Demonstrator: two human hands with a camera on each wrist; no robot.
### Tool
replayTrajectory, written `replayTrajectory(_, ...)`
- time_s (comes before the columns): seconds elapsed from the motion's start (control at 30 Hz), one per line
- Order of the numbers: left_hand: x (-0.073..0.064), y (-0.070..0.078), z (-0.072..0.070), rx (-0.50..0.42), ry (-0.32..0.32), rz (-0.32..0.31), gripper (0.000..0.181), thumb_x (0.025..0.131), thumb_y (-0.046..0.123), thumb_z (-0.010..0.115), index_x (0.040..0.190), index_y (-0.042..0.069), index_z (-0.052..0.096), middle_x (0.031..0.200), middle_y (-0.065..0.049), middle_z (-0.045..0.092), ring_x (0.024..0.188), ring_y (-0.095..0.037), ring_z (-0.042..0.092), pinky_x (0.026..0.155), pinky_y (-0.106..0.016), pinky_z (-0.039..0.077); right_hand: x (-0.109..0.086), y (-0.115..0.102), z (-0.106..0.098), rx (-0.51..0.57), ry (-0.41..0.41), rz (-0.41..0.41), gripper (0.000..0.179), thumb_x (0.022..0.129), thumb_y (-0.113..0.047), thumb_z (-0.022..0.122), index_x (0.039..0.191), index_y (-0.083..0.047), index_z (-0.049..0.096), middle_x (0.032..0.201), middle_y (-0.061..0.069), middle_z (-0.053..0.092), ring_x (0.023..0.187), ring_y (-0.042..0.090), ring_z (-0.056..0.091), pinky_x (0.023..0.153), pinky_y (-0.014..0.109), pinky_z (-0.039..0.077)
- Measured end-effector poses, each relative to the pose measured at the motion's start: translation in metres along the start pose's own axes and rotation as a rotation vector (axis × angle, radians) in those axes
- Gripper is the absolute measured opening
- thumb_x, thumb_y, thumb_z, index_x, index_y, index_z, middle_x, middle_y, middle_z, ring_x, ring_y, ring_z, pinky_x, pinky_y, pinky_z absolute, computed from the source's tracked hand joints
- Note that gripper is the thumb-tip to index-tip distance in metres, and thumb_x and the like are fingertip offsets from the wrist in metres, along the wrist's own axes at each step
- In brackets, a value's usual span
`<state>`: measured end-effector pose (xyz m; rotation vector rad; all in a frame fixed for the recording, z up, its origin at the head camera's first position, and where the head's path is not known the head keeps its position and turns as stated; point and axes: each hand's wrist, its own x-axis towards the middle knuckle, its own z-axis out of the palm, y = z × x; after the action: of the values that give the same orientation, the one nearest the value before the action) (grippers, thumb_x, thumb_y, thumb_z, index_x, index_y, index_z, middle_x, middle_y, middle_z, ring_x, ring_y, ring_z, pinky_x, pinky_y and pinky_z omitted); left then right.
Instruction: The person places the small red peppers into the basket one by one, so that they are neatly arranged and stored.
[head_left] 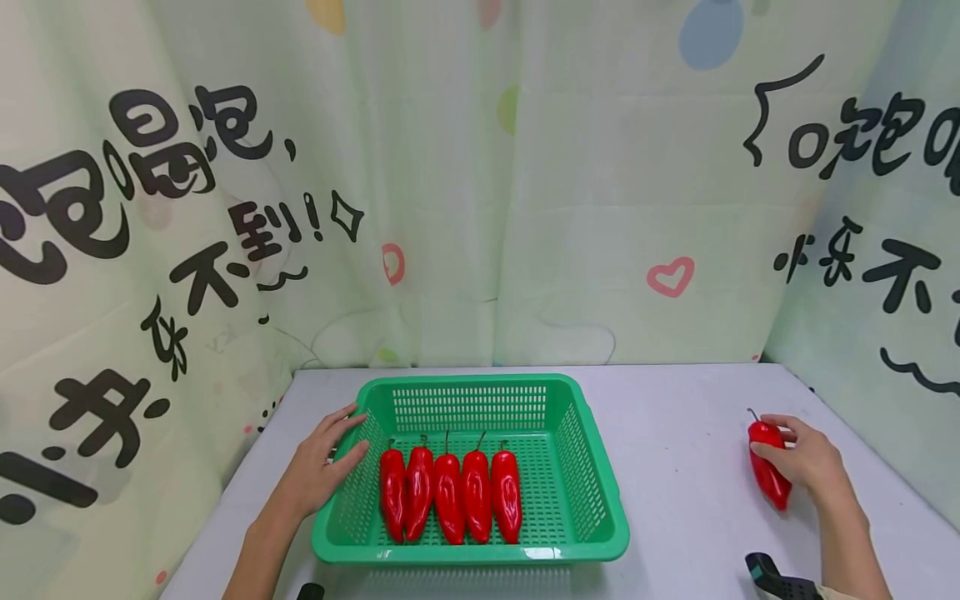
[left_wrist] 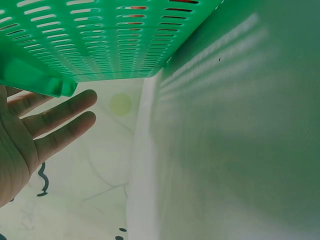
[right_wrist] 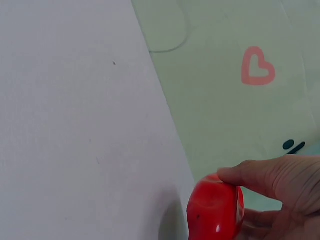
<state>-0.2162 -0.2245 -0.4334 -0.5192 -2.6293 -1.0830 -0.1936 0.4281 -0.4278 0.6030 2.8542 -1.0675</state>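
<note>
A green basket (head_left: 600, 533) with slotted walls stands on the table, holding a row of several glossy red peppers (head_left: 448, 500) with their stems toward the back. My left hand (head_left: 324, 467) rests at its left rim, thumb apart from the fingers. In the left wrist view, straight fingers (left_wrist: 67, 127) reach out beside the basket's slotted wall (left_wrist: 115, 45). Over at the right side, my right hand (head_left: 806, 454) grips another red pepper (head_left: 767, 467), stem up and body slanting down. The right wrist view has the thumb pressed against this pepper (right_wrist: 212, 212), the other fingers partly hidden behind it.
The white table (head_left: 675, 467) stretches between the basket and my right hand. A pale green curtain (head_left: 585, 183) with dark writing hangs around the back and sides. Black wrist gear (head_left: 783, 577) sits by my right forearm.
</note>
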Motion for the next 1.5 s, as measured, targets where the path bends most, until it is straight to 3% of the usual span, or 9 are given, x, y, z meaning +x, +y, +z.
replayTrajectory(0.33,-0.001,-0.005,0.003,-0.001,0.004,0.004,0.048,0.101,0.028,0.062,0.141,0.002,0.059,0.154,-0.017,0.047,0.133,-0.041,0.053,0.093,-0.055,0.056,-0.005,-0.015,-0.003,0.021,0.051,-0.049,0.084,0.092,-0.02,0.072,0.154,0.009,0.023,0.14,0.047,0.025,0.123,0.066,0.031,0.071,0.051,0.062)
replayTrajectory(0.93,-0.001,-0.001,0.001,-0.002,0.005,0.005,0.048,0.102,0.028,0.062,0.142,0.002,0.059,0.155,-0.017,0.047,0.135,-0.042,0.051,0.094,-0.055,0.056,-0.029,-0.058,0.002,-0.01,0.127,-0.244,0.081,0.09,-0.015,0.076,0.152,0.009,0.03,0.138,0.045,0.034,0.119,0.065,0.037,0.069,0.053,0.062)
replayTrajectory(1.5,-0.001,0.001,0.001,-0.009,0.005,0.005,0.047,0.101,0.027,0.062,0.142,0.002,0.059,0.155,-0.017,0.047,0.135,-0.042,0.051,0.093,-0.055,0.056,-0.049,-0.089,0.01,-0.013,0.161,-0.374,0.076,0.088,-0.014,0.077,0.15,0.007,0.037,0.136,0.041,0.042,0.118,0.062,0.042,0.068,0.054,0.062)
